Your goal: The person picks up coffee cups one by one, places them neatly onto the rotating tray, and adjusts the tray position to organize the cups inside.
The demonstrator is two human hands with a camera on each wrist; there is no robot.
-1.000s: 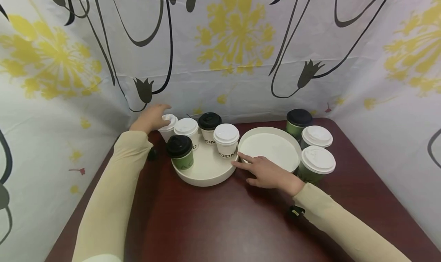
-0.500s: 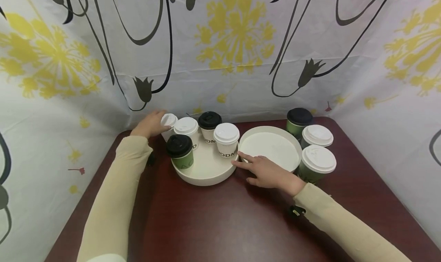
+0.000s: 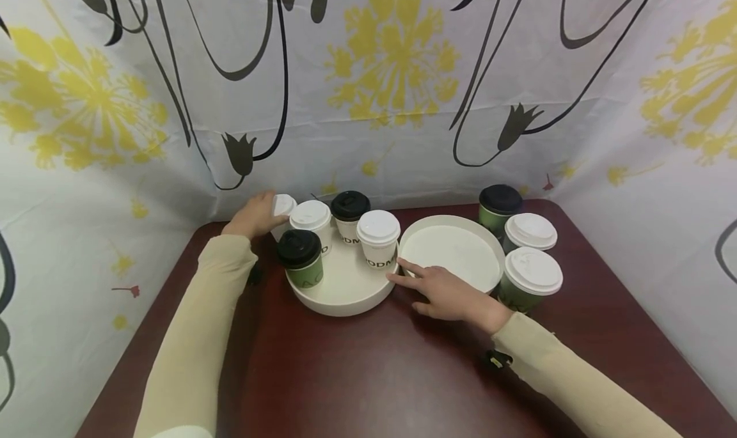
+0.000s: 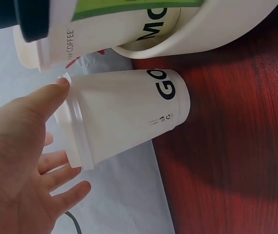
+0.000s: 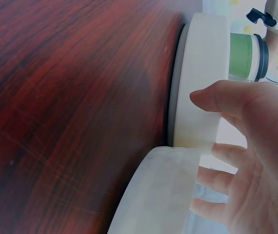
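Firstly, from the head view, the left hand (image 3: 255, 215) has its thumb and fingers about the top of a white cup (image 3: 285, 206), and this cup is just beside the left tray (image 3: 340, 309), outside of its rim. The hand comes from the outer side, probably because the loaded tray leaves little room beyond these fingers: a tall cup (image 3: 311, 217) is close to the fingertips, and a green cup (image 3: 302, 259) is nearer to the person than they are. The right hand (image 3: 446, 292) has its fingers straight and spread, with the tips at the edge of the left tray, near a lettered cup (image 3: 378, 236). I judge that it is there to steady the tray, since it grasps nothing.

Next, from the left wrist view, the thumb is on one side of the lid (image 4: 75, 117) and fingers are at the opposite side, so they grasp the cup across the lid's width, rather lightly as it seems. Away from the fingers, the base is toward the table (image 4: 236, 122); whether it touches the wood, I cannot tell.

Finally, from the right wrist view, the thumb lies before the left tray's outer wall, apart from the other fingers, which are near where this tray meets the right tray (image 5: 153, 195); how firmly they touch, I cannot tell
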